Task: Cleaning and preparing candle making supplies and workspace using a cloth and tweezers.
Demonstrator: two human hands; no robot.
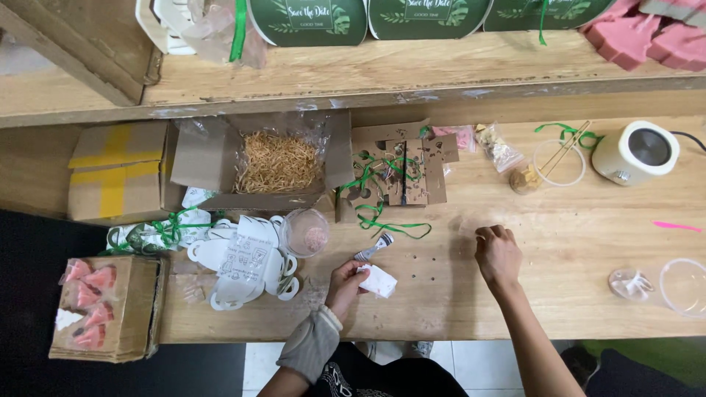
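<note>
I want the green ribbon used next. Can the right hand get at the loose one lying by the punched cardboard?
Probably yes: the right hand rests empty on the table, and nothing lies between it and the green ribbon.

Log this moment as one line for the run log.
left hand: holds small white packet | right hand: fingertips on wooden table, empty | nearby: green ribbon

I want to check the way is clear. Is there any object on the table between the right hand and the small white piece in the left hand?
Nothing visible does. Between the right hand and the small white piece in the left hand lies only bare wooden table.
</note>
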